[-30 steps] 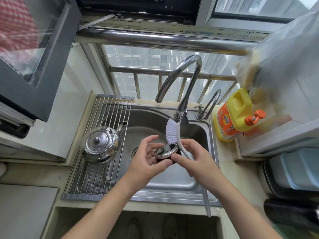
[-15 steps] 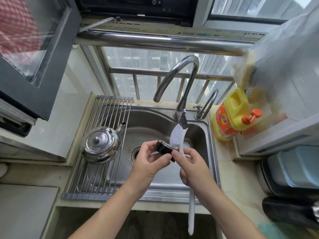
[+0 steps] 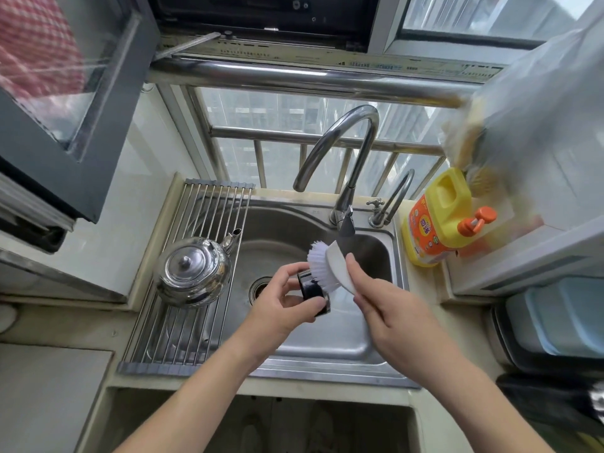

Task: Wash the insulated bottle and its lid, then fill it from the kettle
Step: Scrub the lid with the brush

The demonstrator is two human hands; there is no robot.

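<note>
The lid-washing step was in hand. At the centre of the frame, over the sink [image 3: 327, 348], the left grip [image 3: 281, 310], a bare hand, held the dark lid [image 3: 306, 286] on edge, fingers curled over its upper rim and thumb across its lower side. The right grip [image 3: 389, 308] was closed round the neck of the white brush [image 3: 336, 266], forefinger laid along its back. The bristles were pressed to the lid's open face, though they hid that part, so it was hard to tell whether they reached inside. The tap [image 3: 343, 152] arched above, and no stream showed from it. The kettle [image 3: 192, 273] sat on the rack [image 3: 209, 207] over the sink's left side, well apart from both grips. The bottle was not in view.

I judged the task to be at an early stage, with the bottle and the filling yet to come. The next move probably called for turning the lid in the left grip so the bristles could work round its rim, and then for a rinse under the tap. That would need a firm pinch, since a wet lid would likely be slippery.
</note>
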